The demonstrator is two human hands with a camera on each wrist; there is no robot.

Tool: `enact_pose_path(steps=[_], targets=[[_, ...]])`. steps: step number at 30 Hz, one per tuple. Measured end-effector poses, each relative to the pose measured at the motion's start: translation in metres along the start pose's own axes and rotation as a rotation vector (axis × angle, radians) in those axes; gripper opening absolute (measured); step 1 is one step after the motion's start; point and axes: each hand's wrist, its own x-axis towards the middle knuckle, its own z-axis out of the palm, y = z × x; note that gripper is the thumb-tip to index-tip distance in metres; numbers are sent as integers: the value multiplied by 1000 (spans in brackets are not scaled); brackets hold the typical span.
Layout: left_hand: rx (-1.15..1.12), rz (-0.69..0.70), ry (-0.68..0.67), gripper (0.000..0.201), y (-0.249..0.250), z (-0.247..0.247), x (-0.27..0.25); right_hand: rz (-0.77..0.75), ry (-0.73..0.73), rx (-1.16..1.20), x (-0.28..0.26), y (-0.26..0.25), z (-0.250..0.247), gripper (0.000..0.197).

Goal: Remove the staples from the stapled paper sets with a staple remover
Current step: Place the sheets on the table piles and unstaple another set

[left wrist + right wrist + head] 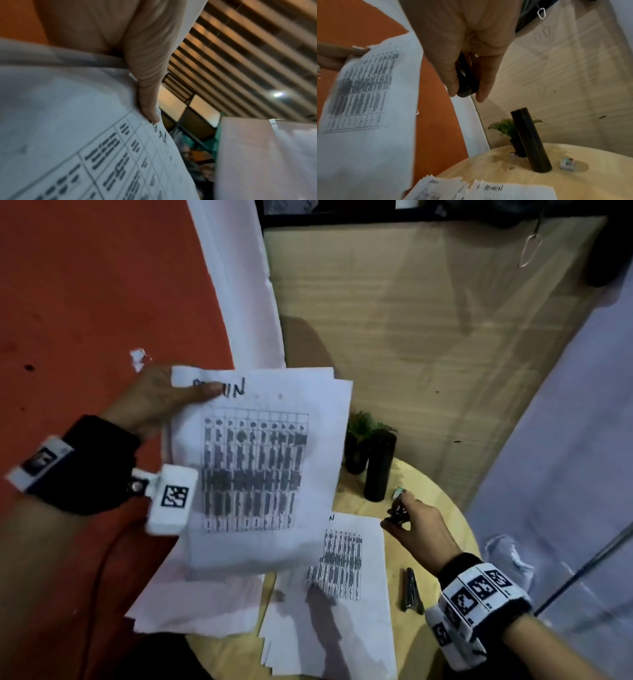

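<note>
The right hand grips a small black staple remover, well apart from the white printed paper set whose upper left corner the left hand pinches aloft.

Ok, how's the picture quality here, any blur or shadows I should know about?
Head view: dim, wide-angle bending at the edges, print on the held paper set smeared, hand shadow across the table sheets. Left wrist view: paper and ceiling slats motion-blurred. Right wrist view: right hand soft, black cylinder fairly sharp.
</note>
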Motion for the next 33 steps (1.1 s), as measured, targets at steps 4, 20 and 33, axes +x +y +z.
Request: enact_pose_path(steps=[4,20,33], targets=[[105,-207,22,7,-66,-25,31,27,-37,23,-5,4,15,25],[418,-514,16,43,-327,-32,85,264,-218,114,11,49,105,34],[675,-600,-12,59,-389,-51,95,388,-281,153,-11,78,139,34]])
